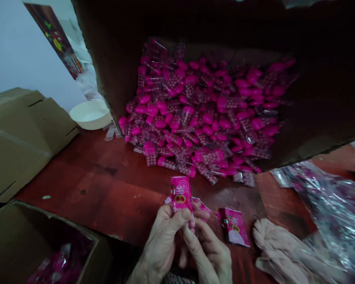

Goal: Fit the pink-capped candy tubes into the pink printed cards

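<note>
My left hand (162,238) is closed on a pink printed packet (180,193), which stands up between thumb and fingers. My right hand (208,246) pinches, close against the left thumb, what looks like a small tube of pink candy balls (191,224), mostly hidden by the fingers. Behind my right fingers lie more pink printed packets (201,205). To the right a stack of the same packets (235,227) rests on the table. Beyond my hands is a large heap of clear tubes with pink caps (192,122), filled with small pink balls.
The heap spills from a big cardboard box (103,71) onto the reddish table (106,185). An open carton (102,252) stands at lower left, a closed one (20,134) above it. A white bowl (90,116) sits behind. At right are a beige cloth (279,246) and shiny plastic wrap (328,205).
</note>
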The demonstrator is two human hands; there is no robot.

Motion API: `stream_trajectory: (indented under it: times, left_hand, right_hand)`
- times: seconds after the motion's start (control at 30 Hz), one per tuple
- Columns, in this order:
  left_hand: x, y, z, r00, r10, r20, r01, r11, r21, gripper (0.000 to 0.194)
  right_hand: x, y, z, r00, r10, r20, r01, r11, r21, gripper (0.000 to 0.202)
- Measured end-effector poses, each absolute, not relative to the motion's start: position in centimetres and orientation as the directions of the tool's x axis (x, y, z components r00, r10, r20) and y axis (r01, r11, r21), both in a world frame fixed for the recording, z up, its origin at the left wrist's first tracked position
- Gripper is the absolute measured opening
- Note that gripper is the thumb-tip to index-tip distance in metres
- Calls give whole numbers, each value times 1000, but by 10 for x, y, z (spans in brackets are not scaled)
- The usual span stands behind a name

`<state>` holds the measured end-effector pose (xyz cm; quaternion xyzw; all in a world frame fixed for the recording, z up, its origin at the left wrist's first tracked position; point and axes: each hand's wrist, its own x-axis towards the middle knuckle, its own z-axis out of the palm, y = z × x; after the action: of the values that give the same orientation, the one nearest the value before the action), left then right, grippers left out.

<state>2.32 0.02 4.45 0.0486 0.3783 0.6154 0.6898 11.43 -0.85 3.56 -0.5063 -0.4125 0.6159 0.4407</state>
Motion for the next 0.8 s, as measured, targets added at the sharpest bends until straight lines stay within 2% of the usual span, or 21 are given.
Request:
stream_trajectory:
  times: [0.17,0.37,0.53,0.63,0.73,0.8]
  left_hand:
    - [20,-1,47,-229,869,-439,-758,124,640,23]
    - [36,-7,39,-181,820,-543,-747,245,619,33]
    - [31,-2,37,-167,837,-521,-772,218,597,32]
    - [23,1,39,-232,833,-503,-744,181,643,30]
    - [21,1,40,-210,863,-460,-687,204,697,29]
    - [24,-1,40,-159,897,-411,-664,211,717,31]
  right_hand:
    - [113,-10,37,-168,914,-370,-259,-403,-878,30]
    - [113,-5,42,-6,939,-344,-256,-334,-907,26]
    - [117,5,39,-142,930,-339,-215,-363,-907,24]
    - [121,8,31,-199,926,-321,-201,-359,-911,24]
    - [121,7,26,-119,947,-297,-217,-317,-923,27]
    - [120,5,27,6,969,-246,-217,-239,-946,30]
